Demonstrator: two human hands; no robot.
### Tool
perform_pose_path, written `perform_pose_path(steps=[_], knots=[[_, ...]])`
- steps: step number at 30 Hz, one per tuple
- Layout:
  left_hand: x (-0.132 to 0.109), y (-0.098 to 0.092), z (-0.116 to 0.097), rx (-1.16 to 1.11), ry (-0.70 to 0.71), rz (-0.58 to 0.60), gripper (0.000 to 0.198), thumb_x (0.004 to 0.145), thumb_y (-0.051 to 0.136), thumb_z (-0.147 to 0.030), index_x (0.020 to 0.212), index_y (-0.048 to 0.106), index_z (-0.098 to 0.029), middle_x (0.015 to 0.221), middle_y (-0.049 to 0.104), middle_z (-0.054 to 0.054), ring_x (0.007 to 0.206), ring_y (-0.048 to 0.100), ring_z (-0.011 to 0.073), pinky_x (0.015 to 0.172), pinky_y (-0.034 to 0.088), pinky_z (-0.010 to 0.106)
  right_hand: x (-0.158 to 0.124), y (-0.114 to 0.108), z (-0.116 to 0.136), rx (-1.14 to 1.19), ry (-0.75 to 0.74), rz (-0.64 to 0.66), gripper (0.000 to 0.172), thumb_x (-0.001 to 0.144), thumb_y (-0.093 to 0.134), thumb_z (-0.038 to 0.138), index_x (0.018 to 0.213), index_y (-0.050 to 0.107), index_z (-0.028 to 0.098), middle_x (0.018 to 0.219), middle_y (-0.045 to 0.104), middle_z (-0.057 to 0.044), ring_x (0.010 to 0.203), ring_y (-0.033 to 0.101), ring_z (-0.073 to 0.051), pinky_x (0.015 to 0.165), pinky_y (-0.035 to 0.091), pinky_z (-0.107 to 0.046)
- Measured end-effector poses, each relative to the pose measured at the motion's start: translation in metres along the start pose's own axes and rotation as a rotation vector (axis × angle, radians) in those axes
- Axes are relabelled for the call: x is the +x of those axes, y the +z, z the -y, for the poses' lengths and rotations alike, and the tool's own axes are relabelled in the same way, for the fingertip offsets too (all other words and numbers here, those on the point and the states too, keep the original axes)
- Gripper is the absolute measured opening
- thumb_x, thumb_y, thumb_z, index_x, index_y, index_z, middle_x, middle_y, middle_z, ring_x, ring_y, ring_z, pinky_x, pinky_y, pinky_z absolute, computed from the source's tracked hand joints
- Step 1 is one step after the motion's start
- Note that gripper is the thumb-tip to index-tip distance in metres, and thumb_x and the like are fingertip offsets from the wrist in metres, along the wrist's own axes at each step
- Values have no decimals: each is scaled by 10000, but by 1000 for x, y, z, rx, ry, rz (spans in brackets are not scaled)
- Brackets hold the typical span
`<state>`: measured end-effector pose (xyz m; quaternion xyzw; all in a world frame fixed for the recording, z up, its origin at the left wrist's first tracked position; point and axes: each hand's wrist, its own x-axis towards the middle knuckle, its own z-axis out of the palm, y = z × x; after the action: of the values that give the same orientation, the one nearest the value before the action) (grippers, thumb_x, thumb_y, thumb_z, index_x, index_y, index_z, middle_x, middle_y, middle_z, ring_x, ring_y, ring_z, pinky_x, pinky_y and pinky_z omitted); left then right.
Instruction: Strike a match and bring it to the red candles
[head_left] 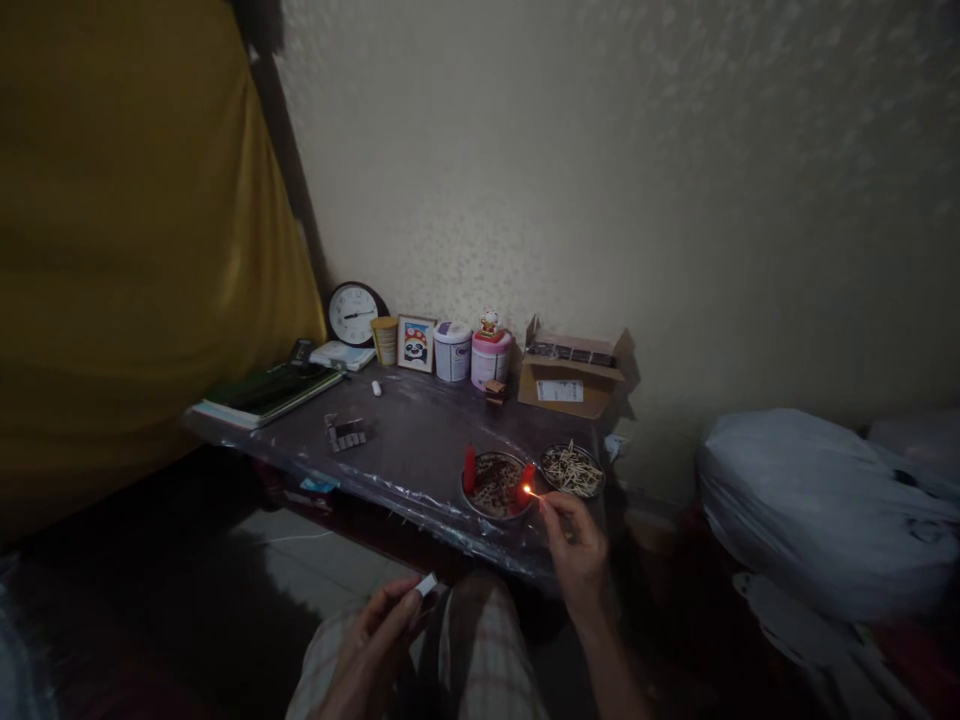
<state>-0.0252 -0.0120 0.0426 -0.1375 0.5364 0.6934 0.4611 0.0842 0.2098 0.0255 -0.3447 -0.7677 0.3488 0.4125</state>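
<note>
Our left hand point(381, 628) pinches a white box point(427, 584), our right hand point(577, 543) a lit match point(534, 494) pointing left at the candle point(528, 474) nearest the desk's point(420, 430) right edge.

Head camera, one unit. Remotely, I look forward and down over the wearer's knees point(484, 635), left hand point(384, 620) and right hand point(579, 542) close below, counter point(420, 435) at middle range, wall point(525, 170) behind; curtain point(135, 220) bounds the left edge, white bag point(810, 510) the right.
</note>
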Motion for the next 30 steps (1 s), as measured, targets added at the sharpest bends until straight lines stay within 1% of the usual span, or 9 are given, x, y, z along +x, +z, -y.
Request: perform_pose_path(steps=[3,8,13,18,21,25,30], knots=[[2,-2,1,-20,-19,-6,336,622,798,-343,877,701,-146,865,736,50,875,657,157,834,502,235,2,0,-2,52,38,-15,97,840,604,267,814,637,180,828,664,-37,793,633,-151,736,520,-283],[1,-1,0,-29,-30,8,308,611,807,-325,847,703,-158,822,729,30,844,656,146,816,502,221,8,1,-6,95,69,-44,117,831,613,287,801,636,177,847,626,-38,821,609,-154,742,520,-298],[0,2,-1,3,-24,12,333,578,818,-356,832,724,-162,860,732,46,884,650,180,838,501,254,14,3,-9,111,109,-80,153,821,617,319,795,642,171,814,629,-37,788,601,-156,741,519,-313],[1,1,1,5,-9,-36,339,566,820,-366,831,726,-175,857,733,39,877,640,169,812,493,234,20,5,-8,124,161,-97,176,800,625,338,796,653,164,786,640,-36,756,604,-159,731,507,-310],[2,1,1,25,-21,-26,365,553,822,-394,826,730,-170,842,731,46,885,641,183,815,492,244,23,8,-8,140,192,-114,195,785,632,355,785,654,161,768,645,-30,733,611,-157,716,510,-302],[2,1,0,10,-15,-50,362,523,838,-381,804,735,-175,851,735,48,886,644,195,815,498,261,25,14,-11,147,196,-129,209,792,624,363,780,648,156,762,645,-31,727,615,-156,703,515,-295],[2,-2,1,15,-28,-38,339,555,825,-366,822,737,-177,866,729,49,898,640,196,814,497,261,25,18,-13,140,181,-131,197,802,618,358,786,646,164,764,638,-24,725,604,-149,700,513,-281]])
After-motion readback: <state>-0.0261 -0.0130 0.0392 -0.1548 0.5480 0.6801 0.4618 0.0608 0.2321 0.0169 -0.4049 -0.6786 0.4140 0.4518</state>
